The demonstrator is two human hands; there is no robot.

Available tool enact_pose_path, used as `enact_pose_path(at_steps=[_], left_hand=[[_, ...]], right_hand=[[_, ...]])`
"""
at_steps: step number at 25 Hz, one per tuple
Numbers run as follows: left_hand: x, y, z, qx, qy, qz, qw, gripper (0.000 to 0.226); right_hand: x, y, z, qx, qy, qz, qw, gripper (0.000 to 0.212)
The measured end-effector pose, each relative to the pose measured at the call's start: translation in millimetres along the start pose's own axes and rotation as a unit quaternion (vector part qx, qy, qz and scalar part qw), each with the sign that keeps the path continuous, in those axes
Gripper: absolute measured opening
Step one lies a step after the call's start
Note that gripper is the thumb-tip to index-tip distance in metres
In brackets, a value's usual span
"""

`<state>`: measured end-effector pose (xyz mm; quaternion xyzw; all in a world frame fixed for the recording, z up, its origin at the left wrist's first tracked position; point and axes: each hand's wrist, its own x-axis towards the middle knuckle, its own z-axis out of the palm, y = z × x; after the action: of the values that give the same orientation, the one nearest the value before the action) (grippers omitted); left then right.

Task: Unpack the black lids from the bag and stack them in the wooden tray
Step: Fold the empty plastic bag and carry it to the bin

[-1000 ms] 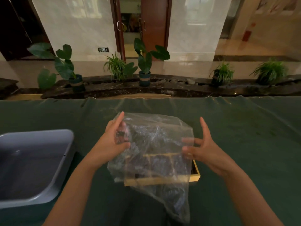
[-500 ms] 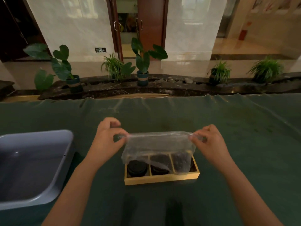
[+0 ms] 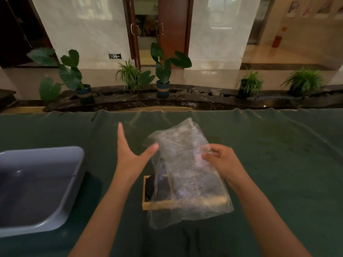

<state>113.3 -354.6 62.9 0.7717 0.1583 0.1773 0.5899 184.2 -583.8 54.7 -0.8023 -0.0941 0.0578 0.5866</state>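
One hand only now holds the bag (image 3: 187, 169): your left hand (image 3: 130, 156) has let go with fingers spread, your right hand (image 3: 220, 160) pinches it above the wooden tray (image 3: 148, 204), where the black lids (image 3: 150, 188) already sit, so unpacking looks done.

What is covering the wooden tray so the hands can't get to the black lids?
The clear plastic bag, pinched by the right hand, hangs over most of the wooden tray and veils the black lids in it. The left hand is open beside the bag, holding nothing.
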Motion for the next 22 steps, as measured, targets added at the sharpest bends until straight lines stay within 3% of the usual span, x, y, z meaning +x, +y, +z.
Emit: enact_pose_path(at_steps=[3,6,8,10,13,16,19,20,22], left_hand=[[-19,-25,9,-0.079,-0.137,-0.205,0.966,0.137],[-23,-33,16,-0.197,-0.187,-0.238,0.933,0.135],[-20,-35,18,-0.259,-0.15,-0.202,0.932,0.119],[-19,-36,19,-0.251,-0.098,-0.127,0.955,0.104],[-22,-37,16,-0.197,-0.077,0.022,0.977,0.067],[-23,-35,12,-0.083,-0.116,0.122,0.982,0.035],[-21,-32,4,0.008,-0.135,0.157,0.978,0.034],[-20,-31,0,0.011,-0.152,0.141,0.978,0.035],[-14,-34,-11,0.026,-0.211,0.091,0.973,0.059]], right_hand=[[-3,14,2,0.2,-0.024,0.086,0.976,0.015],[-4,21,8,0.278,-0.034,0.115,0.953,0.019],[-4,24,8,0.319,-0.016,0.134,0.938,0.018],[-5,30,8,0.339,0.007,0.153,0.928,0.027],[-9,40,9,0.257,0.022,0.131,0.957,0.042],[-13,37,8,0.186,-0.004,0.051,0.981,0.029],[-17,29,-4,0.173,-0.115,0.009,0.978,0.018],[-18,28,-9,0.157,-0.166,0.005,0.974,0.033],[-20,25,-18,0.099,-0.244,-0.001,0.965,0.065]])
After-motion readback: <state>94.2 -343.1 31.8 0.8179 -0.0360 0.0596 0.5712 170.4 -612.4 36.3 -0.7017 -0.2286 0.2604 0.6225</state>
